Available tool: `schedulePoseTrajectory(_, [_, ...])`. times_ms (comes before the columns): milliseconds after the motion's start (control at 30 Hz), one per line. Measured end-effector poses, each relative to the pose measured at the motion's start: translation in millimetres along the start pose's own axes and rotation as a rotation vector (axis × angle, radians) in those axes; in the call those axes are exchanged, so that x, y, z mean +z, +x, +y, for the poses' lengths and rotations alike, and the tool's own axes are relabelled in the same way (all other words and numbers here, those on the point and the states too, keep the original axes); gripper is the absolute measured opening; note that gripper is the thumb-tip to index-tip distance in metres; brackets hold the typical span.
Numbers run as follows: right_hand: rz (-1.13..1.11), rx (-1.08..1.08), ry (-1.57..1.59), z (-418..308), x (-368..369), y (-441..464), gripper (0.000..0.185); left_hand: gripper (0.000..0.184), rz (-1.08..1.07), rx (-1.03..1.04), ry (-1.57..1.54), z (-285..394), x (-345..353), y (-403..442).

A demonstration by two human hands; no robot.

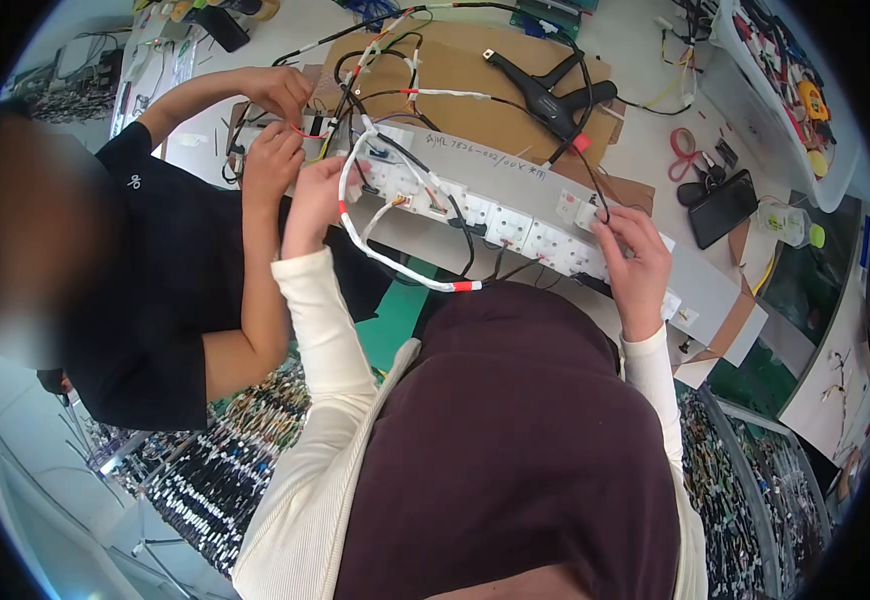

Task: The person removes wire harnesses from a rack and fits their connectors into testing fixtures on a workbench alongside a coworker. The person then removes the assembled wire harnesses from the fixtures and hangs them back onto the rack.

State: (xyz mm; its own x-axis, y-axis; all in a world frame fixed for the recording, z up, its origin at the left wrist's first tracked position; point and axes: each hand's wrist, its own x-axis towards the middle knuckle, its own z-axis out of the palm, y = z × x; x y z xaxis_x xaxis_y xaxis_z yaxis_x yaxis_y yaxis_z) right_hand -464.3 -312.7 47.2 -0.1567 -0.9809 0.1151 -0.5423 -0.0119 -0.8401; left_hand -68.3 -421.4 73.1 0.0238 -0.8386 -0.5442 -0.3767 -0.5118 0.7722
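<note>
A wire harness (350, 215) wrapped in white and black tape with red bands loops over a long pale fixture board (475, 155) with handwriting. White sockets (508, 228) line the board's near edge, and several wires end at them. At the board's left part, my left hand (313, 205) has its fingers closed beside the white-wrapped branch; what lies between them is hidden. Toward the right end, my right hand (639, 262) pinches the end of a black-sleeved wire (595, 185) at a white socket block (585, 214).
A co-worker's hands (280, 135) handle thin wires at the left. A black pistol-shaped hand tool (547, 100) rests on cardboard (455, 65). To the right are a black phone (723, 208), red-handled scissors (684, 148), a small bottle (790, 224) and a tool-filled bin (745, 115).
</note>
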Motion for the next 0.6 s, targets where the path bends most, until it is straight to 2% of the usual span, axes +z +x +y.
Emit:
schedulePoseTrajectory(33, [0.004,-0.002,0.002,1,0,0,0.013,0.02,-0.001,0.0,0.001,2,-7,1])
schedulePoseTrajectory(100, [0.001,0.013,0.012,0,0,0,0.014,0.023,-0.205,-0.059,-0.358,5,-24,3])
schedulePoseTrajectory(133, [-0.003,0.027,0.021,0,0,0,0.014,0.028,-0.422,-0.047,-0.559,-3,-34,7])
schedulePoseTrajectory(267, [0.004,0.011,0.02,1,0,-1,0.014,0.034,-0.431,0.066,-0.685,-29,-28,5])
schedulePoseTrajectory(400, [-0.016,0.033,0.01,0,-2,0,0.014,0.033,-0.371,0.105,-0.667,-34,-25,2])
schedulePoseTrajectory(467, [-0.018,0.034,-0.006,0,-2,0,0.014,0.03,-0.146,0.154,-0.333,-44,-25,4])
schedulePoseTrajectory(600, [-0.018,0.038,0.009,2,0,-1,0.014,0.022,-0.116,0.187,-0.155,-25,-10,-8])
